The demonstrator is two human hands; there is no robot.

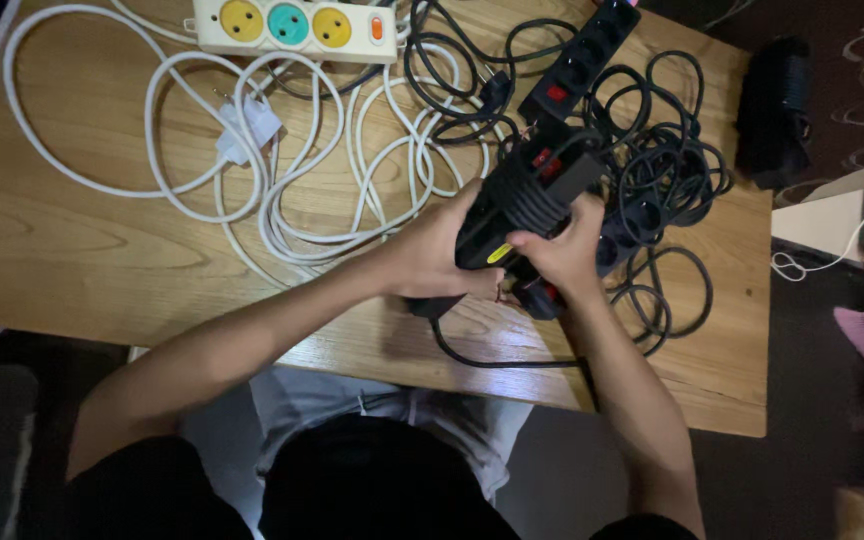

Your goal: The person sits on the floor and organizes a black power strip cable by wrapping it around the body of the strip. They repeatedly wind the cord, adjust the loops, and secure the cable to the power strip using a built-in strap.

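Head view: both hands, left hand (432, 250) and right hand (562, 250), have fingers closed around a black power strip (522, 195) wound with cord, just right of the white cable (282, 190); loose coils could snag and slip.

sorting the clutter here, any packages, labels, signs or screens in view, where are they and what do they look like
No packages, signs or screens show.
Yellow label: a small oblong patch on the black power strip that the left hand and right hand grip above the wooden table.
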